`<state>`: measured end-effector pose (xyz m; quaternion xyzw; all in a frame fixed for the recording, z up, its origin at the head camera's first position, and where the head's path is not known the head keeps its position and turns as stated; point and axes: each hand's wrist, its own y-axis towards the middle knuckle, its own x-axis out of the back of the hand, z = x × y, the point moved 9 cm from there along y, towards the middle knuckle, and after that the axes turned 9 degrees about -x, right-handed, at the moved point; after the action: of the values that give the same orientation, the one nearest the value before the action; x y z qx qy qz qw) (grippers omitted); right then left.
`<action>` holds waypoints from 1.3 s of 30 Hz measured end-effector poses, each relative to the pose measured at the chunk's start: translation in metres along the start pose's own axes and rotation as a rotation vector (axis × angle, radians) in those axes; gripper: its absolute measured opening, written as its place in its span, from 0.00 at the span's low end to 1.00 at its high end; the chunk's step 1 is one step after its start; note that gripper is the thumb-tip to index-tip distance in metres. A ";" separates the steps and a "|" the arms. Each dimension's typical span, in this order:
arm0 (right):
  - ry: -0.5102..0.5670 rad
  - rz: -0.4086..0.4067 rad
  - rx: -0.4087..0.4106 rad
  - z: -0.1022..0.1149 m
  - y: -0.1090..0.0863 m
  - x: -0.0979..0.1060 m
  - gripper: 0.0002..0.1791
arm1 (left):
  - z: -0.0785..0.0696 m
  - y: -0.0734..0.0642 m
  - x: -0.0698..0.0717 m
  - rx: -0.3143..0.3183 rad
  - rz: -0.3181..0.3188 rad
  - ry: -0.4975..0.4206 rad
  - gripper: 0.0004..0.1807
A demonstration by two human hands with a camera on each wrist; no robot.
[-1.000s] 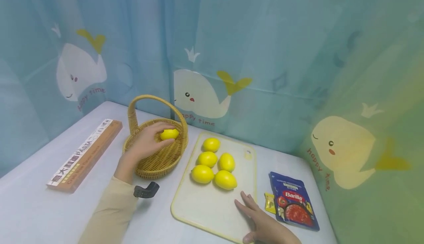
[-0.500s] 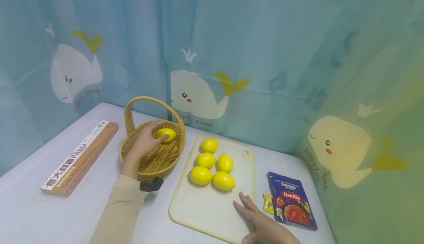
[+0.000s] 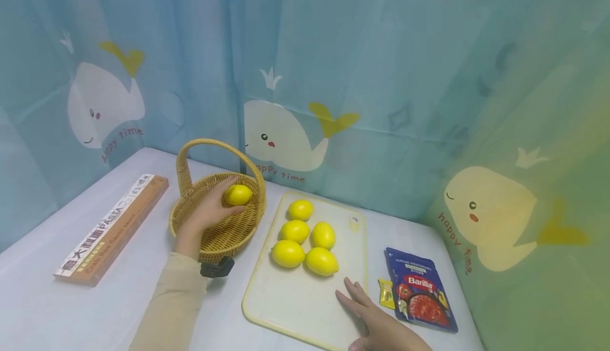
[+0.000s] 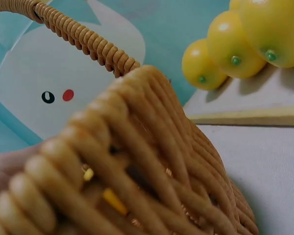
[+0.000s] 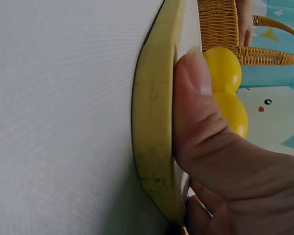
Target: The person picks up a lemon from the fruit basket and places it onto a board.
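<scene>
My left hand [image 3: 212,208] reaches down into a wicker basket [image 3: 227,245], fingers and thumb spread around a yellow lemon [image 3: 239,195]. The thumb stands a little off the lemon's near side, and the fingers lie along its far side. In the left wrist view the basket's woven rim [image 4: 88,132] covers most of that hand. My right hand [image 3: 381,327] rests on the near right part of a pale cutting board [image 3: 290,303] with fingers spread. Its thumb [image 5: 198,107] lies by the board's yellow edge in the right wrist view. Several lemons [image 3: 294,232] sit grouped on the board.
Left of the basket lies a long pasta box [image 3: 114,229]. At the right are a blue Barilla sauce pouch [image 3: 421,287] and a small yellow packet [image 3: 386,293]. The basket's tall handle [image 3: 219,142] arches over it. A whale-print curtain [image 3: 405,102] hangs behind the table.
My left thumb came onto the lemon in the basket, then moved off it toward the near side. The head view shifted slightly. The right hand stays on the board.
</scene>
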<state>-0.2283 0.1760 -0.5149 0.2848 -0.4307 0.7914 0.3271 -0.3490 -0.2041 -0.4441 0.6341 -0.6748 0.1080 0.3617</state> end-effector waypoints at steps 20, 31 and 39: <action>0.022 0.004 -0.037 -0.002 0.000 0.000 0.57 | 0.006 -0.006 -0.006 0.034 0.080 0.034 0.48; 0.026 0.004 -0.030 -0.002 0.001 0.001 0.56 | 0.013 -0.011 -0.012 0.131 0.133 0.065 0.48; 0.031 0.003 -0.022 -0.002 0.001 0.000 0.56 | 0.012 -0.012 -0.014 0.118 0.152 0.056 0.49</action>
<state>-0.2292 0.1774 -0.5162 0.2681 -0.4347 0.7914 0.3359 -0.3433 -0.2028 -0.4647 0.5978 -0.7031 0.1926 0.3333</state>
